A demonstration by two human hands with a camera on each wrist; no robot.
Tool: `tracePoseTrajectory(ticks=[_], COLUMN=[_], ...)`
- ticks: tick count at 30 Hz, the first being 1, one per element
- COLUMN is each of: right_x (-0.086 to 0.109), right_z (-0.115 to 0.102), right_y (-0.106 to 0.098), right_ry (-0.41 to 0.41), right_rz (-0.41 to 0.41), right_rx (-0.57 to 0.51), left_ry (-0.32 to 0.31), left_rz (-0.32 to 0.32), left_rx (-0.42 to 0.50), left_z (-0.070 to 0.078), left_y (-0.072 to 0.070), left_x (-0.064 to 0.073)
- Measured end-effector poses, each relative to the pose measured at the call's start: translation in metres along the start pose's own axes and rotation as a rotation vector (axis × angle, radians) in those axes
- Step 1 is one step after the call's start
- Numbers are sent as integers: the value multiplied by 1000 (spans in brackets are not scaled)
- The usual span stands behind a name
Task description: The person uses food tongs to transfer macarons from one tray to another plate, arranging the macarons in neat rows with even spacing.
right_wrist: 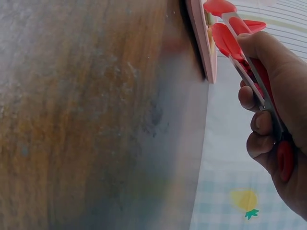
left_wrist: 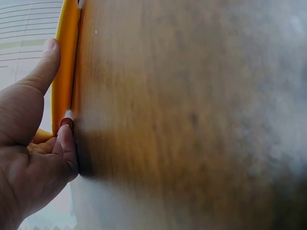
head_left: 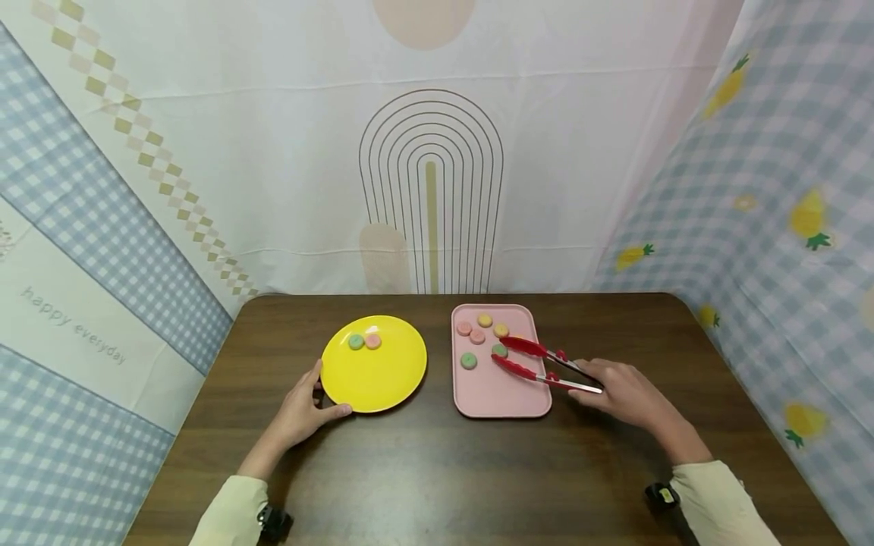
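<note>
My left hand (head_left: 303, 409) holds the rim of a yellow plate (head_left: 375, 379), thumb on the near edge and fingers at its left side. On that plate, one green (head_left: 356, 342) and one pink button-like round piece (head_left: 372, 341) lie side by side. My right hand (head_left: 624, 390) grips red-tipped metal tongs (head_left: 539, 377), also seen in the right wrist view. The spread tong tips reach over a pink tray (head_left: 501, 398), one on either side of a green round piece (head_left: 500, 350). Whether they touch it I cannot tell.
Another green piece (head_left: 468, 361), pink pieces (head_left: 464, 328) and yellow pieces (head_left: 485, 321) lie in the tray. Plate and tray stand apart on a dark wooden table (head_left: 437, 470). Behind the table's far edge hangs a patterned cloth (head_left: 307, 189).
</note>
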State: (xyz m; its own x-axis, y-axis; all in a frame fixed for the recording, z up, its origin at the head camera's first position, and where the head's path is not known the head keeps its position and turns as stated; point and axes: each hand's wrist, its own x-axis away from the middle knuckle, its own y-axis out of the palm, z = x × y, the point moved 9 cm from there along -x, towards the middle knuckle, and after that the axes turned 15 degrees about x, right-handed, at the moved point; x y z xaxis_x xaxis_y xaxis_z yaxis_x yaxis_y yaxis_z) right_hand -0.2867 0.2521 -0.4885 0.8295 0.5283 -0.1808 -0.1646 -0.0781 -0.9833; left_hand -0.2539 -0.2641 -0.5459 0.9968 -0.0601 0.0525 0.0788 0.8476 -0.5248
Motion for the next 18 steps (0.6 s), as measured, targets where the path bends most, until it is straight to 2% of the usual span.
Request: tracePoseTrajectory(ticks=[11,18], right_x=[1,0], right_z=[2,0], right_y=[5,4], right_ry=[31,22], right_rz=[-61,-65], right_rx=[-2,4], left_ry=[-7,-7], left_rz=[-5,-15], left_rx=[-1,3], left_z=[0,1], left_y=[-1,0], left_x=[0,0])
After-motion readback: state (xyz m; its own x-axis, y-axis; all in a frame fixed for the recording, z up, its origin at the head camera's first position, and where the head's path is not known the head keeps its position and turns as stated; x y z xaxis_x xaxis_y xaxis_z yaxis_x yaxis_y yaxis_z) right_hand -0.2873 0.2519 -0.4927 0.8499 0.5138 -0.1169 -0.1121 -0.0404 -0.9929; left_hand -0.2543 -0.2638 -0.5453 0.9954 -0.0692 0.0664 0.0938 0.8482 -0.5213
